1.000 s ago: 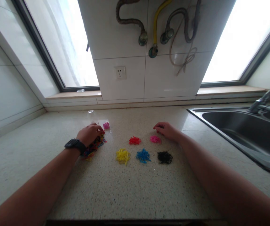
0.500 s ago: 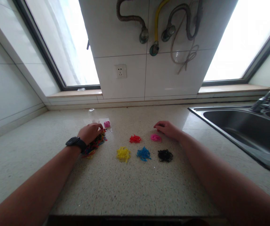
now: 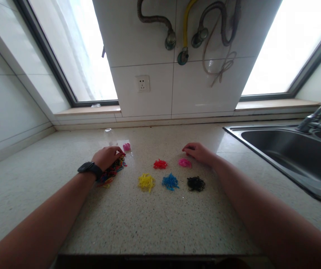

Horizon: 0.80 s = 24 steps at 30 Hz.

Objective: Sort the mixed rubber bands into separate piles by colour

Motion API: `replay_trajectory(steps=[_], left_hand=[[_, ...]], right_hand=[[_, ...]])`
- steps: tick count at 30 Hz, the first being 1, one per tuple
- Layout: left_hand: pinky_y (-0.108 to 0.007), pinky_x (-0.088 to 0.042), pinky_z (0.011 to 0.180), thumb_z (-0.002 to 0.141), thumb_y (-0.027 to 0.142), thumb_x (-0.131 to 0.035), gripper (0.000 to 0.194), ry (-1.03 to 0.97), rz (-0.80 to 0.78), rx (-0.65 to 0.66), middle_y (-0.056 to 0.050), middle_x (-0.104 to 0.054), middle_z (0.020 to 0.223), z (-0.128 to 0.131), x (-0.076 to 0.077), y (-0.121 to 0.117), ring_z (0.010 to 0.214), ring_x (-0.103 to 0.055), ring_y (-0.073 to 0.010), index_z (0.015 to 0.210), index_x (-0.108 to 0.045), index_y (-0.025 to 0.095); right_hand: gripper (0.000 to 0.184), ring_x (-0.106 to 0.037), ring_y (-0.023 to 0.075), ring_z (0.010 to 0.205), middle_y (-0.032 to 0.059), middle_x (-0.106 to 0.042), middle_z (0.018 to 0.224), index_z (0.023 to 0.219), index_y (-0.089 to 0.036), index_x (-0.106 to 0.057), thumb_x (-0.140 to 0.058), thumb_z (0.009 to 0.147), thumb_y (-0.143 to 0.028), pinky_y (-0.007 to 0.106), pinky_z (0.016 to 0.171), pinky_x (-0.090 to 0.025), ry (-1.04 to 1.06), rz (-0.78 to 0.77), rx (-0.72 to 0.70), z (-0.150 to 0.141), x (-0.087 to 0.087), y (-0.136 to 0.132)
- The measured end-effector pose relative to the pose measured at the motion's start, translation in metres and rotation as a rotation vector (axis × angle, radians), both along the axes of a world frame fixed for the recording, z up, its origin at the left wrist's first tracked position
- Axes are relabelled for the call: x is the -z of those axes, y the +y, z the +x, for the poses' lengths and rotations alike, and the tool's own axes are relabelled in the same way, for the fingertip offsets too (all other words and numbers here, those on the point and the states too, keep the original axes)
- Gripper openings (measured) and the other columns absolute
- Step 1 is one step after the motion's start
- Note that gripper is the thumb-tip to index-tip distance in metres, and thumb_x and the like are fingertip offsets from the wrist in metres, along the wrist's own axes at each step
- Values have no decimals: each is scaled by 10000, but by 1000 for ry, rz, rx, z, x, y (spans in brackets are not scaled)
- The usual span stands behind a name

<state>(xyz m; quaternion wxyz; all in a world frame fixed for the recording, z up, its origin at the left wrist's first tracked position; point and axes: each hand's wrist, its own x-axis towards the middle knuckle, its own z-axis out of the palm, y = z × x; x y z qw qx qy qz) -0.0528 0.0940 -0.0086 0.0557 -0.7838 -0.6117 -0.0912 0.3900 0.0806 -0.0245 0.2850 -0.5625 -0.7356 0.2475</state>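
Note:
My left hand (image 3: 108, 157), a black watch on its wrist, lies over a mixed heap of small coloured rubber bands (image 3: 118, 165). Its fingers are bent together at the heap's far edge; whatever they pinch is too small to make out. My right hand (image 3: 196, 151) rests on the counter just behind a pink pile of bands (image 3: 184, 163), fingers curled together, nothing visible in them. Between the hands sit single-colour piles: red (image 3: 160, 164), yellow (image 3: 146, 182), blue (image 3: 170, 181) and black (image 3: 196, 183).
Beyond my left hand are a small pink object (image 3: 126, 147) and a clear container (image 3: 108, 136). A steel sink (image 3: 275, 149) with a tap (image 3: 317, 116) is set into the speckled counter (image 3: 149, 224) at right. Pipes and a socket (image 3: 143, 83) are on the wall behind.
The view has shifted very slightly. My left fingertips have moved a little at the heap's edge; my right hand and the sorted piles look the same.

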Motion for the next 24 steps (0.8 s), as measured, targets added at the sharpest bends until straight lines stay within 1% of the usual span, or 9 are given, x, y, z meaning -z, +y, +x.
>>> replay_trajectory(steps=[6,10,16,18,20,22,24], left_hand=[[-277,-414,639,905,504,-475,344,-6,11,-4,-46,-703,849,1,0,-1,743,-647,-214,996,-728,290],[-267,-397,609,885,496,-498,326,-32,30,-29,-39,-696,813,3,-2,-3,713,-635,-210,995,-711,276],[-257,-361,568,869,470,-518,299,-110,71,-54,-28,-674,753,11,-12,-9,651,-610,-192,955,-688,238],[-255,-354,568,879,448,-514,290,-144,85,-30,-23,-665,737,22,-17,-15,638,-600,-181,958,-677,222],[-250,-355,576,896,424,-503,283,-177,93,18,-14,-659,733,39,-23,-25,632,-589,-165,986,-665,210],[-241,-361,588,911,394,-499,265,-205,92,89,-6,-653,744,63,-29,-40,644,-581,-145,1007,-659,206],[-232,-358,588,907,382,-523,238,-220,72,167,14,-632,710,90,-34,-59,623,-563,-125,992,-663,210]], right_hand=[[311,-598,158,673,64,-707,776,975,-129,-739,-547,843,-334,270,656,-442,3,18,-5,1,2,2],[306,-587,150,648,63,-707,764,974,-130,-738,-554,847,-340,261,631,-434,28,4,-1,3,4,3],[294,-564,138,620,47,-694,739,961,-136,-736,-559,841,-338,250,598,-414,25,13,-5,3,7,5],[301,-559,137,610,46,-693,735,969,-134,-736,-554,842,-337,250,588,-410,24,4,2,3,7,5],[301,-564,137,613,45,-696,735,969,-135,-738,-552,843,-336,251,594,-414,28,5,10,2,7,6],[292,-574,140,625,43,-701,736,961,-140,-743,-554,842,-330,250,605,-418,25,19,13,1,7,7],[277,-585,143,639,43,-706,735,948,-142,-748,-554,842,-310,249,613,-420,12,33,13,-1,7,8]])
